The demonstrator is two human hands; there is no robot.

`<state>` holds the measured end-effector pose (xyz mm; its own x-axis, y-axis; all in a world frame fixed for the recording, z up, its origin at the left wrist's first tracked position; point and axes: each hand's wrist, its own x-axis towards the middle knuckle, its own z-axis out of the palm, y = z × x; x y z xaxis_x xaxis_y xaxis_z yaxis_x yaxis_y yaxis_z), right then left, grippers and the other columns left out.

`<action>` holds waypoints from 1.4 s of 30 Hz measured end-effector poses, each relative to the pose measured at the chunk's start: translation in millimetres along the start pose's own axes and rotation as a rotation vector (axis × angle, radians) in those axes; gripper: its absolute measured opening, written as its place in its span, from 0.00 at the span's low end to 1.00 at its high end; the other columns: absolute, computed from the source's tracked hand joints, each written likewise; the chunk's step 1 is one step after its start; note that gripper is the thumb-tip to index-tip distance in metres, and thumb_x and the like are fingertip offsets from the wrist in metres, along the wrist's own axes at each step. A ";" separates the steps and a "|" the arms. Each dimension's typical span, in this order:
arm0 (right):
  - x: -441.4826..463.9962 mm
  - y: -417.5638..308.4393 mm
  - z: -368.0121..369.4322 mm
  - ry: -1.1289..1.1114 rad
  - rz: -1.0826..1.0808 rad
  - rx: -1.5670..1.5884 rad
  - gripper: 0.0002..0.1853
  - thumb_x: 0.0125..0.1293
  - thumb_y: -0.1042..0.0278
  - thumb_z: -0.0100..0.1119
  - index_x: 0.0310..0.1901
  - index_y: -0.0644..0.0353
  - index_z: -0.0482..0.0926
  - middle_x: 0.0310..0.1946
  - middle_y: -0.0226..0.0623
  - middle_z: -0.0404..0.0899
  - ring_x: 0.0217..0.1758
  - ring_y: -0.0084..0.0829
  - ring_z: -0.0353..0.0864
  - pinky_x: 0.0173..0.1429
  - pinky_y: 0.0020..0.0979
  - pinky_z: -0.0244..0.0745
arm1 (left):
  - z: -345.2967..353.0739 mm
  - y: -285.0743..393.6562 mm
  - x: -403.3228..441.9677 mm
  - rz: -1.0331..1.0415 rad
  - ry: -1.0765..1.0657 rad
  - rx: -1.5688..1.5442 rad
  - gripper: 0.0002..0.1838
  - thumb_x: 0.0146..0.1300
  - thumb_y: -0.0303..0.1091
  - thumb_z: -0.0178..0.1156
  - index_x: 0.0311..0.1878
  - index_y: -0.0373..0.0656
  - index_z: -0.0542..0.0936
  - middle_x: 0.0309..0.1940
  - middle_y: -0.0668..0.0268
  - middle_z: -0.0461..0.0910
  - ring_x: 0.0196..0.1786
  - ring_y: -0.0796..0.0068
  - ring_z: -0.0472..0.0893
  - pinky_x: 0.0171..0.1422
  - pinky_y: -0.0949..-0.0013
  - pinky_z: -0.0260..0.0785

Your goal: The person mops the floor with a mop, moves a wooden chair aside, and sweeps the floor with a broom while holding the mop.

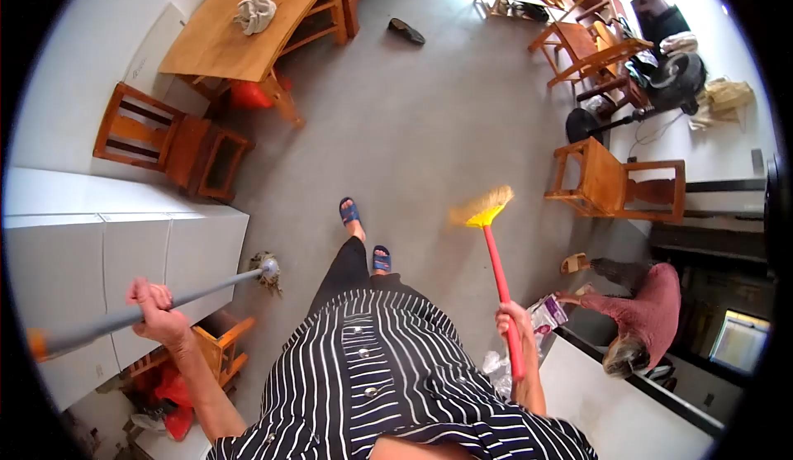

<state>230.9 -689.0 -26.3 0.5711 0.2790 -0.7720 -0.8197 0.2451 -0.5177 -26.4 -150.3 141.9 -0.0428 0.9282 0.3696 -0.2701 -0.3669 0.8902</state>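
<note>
My left hand (159, 315) is closed around the grey pole of a mop (216, 287), held out at the left. The mop's stringy head (268, 272) is low by the white cabinets. In my right hand (514, 321) is the red handle of a broom (497, 263). The broom's yellow base and straw bristles (487, 206) point forward over the grey floor, and the bristles look slightly blurred. My feet, in blue sandals (381, 259), stand between the two tools.
Wooden table (227, 35) with a cloth and a chair (178, 142) at upper left; white cabinets (132, 266) at left. A dark shoe (405, 31) lies ahead. Chairs (610, 179) and a fan (677, 80) stand right. Another person (640, 303) bends at lower right beside a white surface (615, 398).
</note>
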 end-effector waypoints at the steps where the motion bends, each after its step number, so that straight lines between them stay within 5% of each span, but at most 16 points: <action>1: -3.0 17.5 -10.2 -0.071 0.005 0.054 0.08 0.59 0.76 0.52 0.39 0.57 0.66 0.24 0.32 0.69 0.16 0.16 0.63 0.15 0.17 0.61 | -4.4 12.9 4.4 0.030 -0.013 -0.022 0.08 0.63 0.29 0.52 0.28 0.40 0.70 0.13 0.76 0.56 0.17 0.86 0.54 0.23 0.77 0.47; 4: -18.4 44.2 5.3 -0.119 0.073 0.055 0.10 0.60 0.76 0.51 0.43 0.54 0.67 0.24 0.33 0.69 0.15 0.20 0.64 0.15 0.22 0.63 | -14.7 38.4 1.7 0.072 0.023 -0.087 0.09 0.64 0.31 0.52 0.28 0.41 0.70 0.12 0.76 0.55 0.16 0.86 0.52 0.22 0.77 0.46; 7: 3.5 28.7 30.6 -0.092 -0.004 -0.352 0.09 0.58 0.76 0.53 0.39 0.55 0.67 0.20 0.31 0.67 0.15 0.19 0.65 0.15 0.22 0.64 | -16.5 43.0 -17.1 0.085 0.039 -0.085 0.14 0.67 0.36 0.49 0.24 0.43 0.66 0.11 0.76 0.54 0.15 0.85 0.51 0.21 0.77 0.44; 17: 53.9 6.4 150.4 -0.334 -0.046 -0.562 0.09 0.58 0.76 0.52 0.40 0.57 0.69 0.19 0.26 0.64 0.15 0.17 0.64 0.14 0.20 0.62 | -37.4 -16.4 -22.3 -0.058 0.154 -0.074 0.18 0.64 0.34 0.48 0.18 0.46 0.58 0.10 0.75 0.53 0.15 0.83 0.52 0.21 0.76 0.43; 23: 129.3 30.0 145.8 -0.518 -0.079 -0.698 0.10 0.57 0.76 0.51 0.41 0.58 0.69 0.19 0.26 0.63 0.15 0.17 0.64 0.14 0.20 0.63 | -128.8 -58.5 -102.5 0.039 0.445 0.132 0.11 0.58 0.31 0.50 0.22 0.42 0.64 0.16 0.69 0.62 0.22 0.76 0.63 0.32 0.70 0.61; 24: 136.9 4.6 225.4 -0.550 -0.094 -0.683 0.10 0.55 0.76 0.50 0.41 0.59 0.69 0.18 0.26 0.63 0.14 0.18 0.64 0.15 0.21 0.63 | -117.2 -53.5 -17.3 0.128 0.450 0.315 0.10 0.57 0.32 0.50 0.22 0.42 0.66 0.16 0.69 0.63 0.23 0.76 0.65 0.32 0.69 0.63; 30: 268.6 -16.3 292.1 -0.708 -0.199 -0.766 0.10 0.56 0.73 0.50 0.41 0.59 0.67 0.17 0.26 0.63 0.14 0.18 0.66 0.14 0.21 0.65 | -191.1 -57.0 -58.7 0.002 0.738 0.235 0.09 0.56 0.36 0.50 0.23 0.44 0.67 0.17 0.69 0.63 0.23 0.74 0.66 0.34 0.69 0.65; 31: 287.7 -44.7 339.4 -0.635 -0.130 -0.730 0.11 0.56 0.74 0.50 0.42 0.59 0.68 0.17 0.26 0.63 0.14 0.18 0.66 0.14 0.21 0.66 | -152.8 -39.7 12.4 -0.079 0.690 0.317 0.10 0.57 0.37 0.49 0.24 0.44 0.67 0.17 0.69 0.63 0.23 0.73 0.66 0.33 0.69 0.65; 36: 388.2 -61.2 401.7 -0.663 -0.090 -0.654 0.15 0.54 0.74 0.49 0.45 0.63 0.66 0.19 0.29 0.65 0.15 0.21 0.67 0.14 0.24 0.65 | -210.6 -20.5 10.9 -0.077 0.847 0.504 0.12 0.56 0.41 0.50 0.22 0.46 0.65 0.19 0.67 0.65 0.25 0.70 0.69 0.37 0.64 0.68; 42: 493.5 -88.7 496.4 -0.717 -0.195 -0.762 0.18 0.54 0.74 0.50 0.48 0.64 0.69 0.19 0.29 0.66 0.15 0.21 0.68 0.16 0.27 0.66 | -227.2 26.4 6.1 -0.595 0.986 0.470 0.16 0.56 0.50 0.48 0.31 0.50 0.78 0.20 0.66 0.73 0.28 0.59 0.73 0.50 0.52 0.62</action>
<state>607.7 -112.2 -178.4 0.3851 0.8403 -0.3816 -0.3813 -0.2317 -0.8950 -252.3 -140.3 107.1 -0.7906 0.5335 -0.3004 -0.1332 0.3290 0.9349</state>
